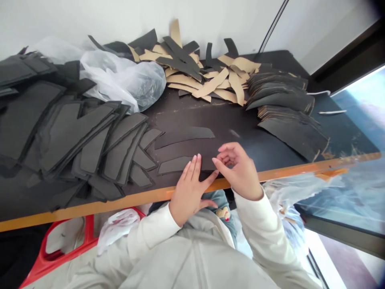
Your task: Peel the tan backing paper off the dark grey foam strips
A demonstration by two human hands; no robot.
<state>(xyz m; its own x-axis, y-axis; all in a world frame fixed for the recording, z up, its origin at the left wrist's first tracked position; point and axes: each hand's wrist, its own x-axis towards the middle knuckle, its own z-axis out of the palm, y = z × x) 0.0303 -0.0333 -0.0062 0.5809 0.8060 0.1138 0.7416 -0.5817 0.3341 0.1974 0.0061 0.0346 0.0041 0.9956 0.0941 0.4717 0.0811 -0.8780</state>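
My left hand (pixel 192 182) lies with its fingers stretched out, the fingertips on a dark grey curved strip (pixel 173 165) near the table's front edge. Part of that strip is covered by the hand. My right hand (pixel 239 170) is at the strip's right end, its fingers curled in and the thumb close to the left index finger. Whatever its fingertips hold, if anything, cannot be made out. A second dark grey strip (pixel 185 135) lies flat just beyond, touched by neither hand.
Stacked dark grey pieces (pixel 90 140) cover the table's left side, beside a clear plastic bag (pixel 123 76). Loose tan and black strips (pixel 207 76) heap up against the wall. Fanned stacks of dark strips (pixel 291 124) stand at right. The table's orange edge (pixel 156 196) runs in front.
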